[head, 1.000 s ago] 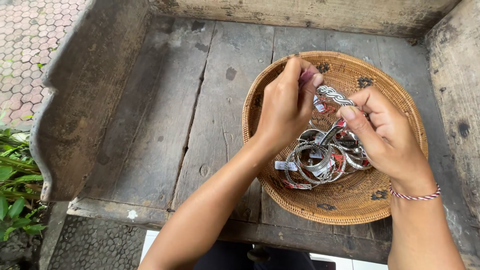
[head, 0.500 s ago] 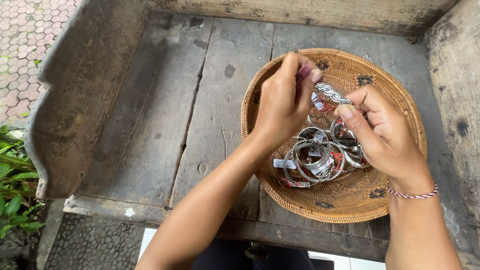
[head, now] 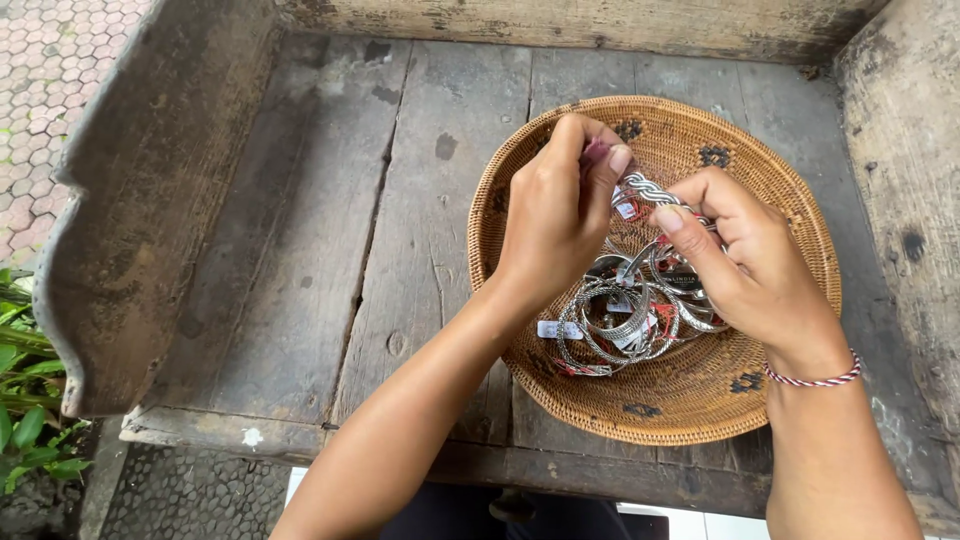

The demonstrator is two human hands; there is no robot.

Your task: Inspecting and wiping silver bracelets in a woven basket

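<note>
In the head view, both hands worked at 1 braided silver bangle (head: 650, 190), lifted above the woven basket (head: 770, 400): the left hand (head: 555, 215) pinched its 9 o'clock end, the right hand (head: 745, 260) its 3 o'clock end. A heap of bangles (head: 625, 315) lay tagged in the basket on the weathered wooden tray (head: 300, 250), apparently untouched.

Place: an outdoor craft or jewellery stall, by the look of it.
Stock: woven basket (head: 780, 390) of silver bangles (head: 625, 320) with small price tags.
Desk: weathered wooden desk (head: 300, 250) with raised sides.
Surroundings: patterned paving (head: 50, 70), green leaves (head: 25, 400).
</note>
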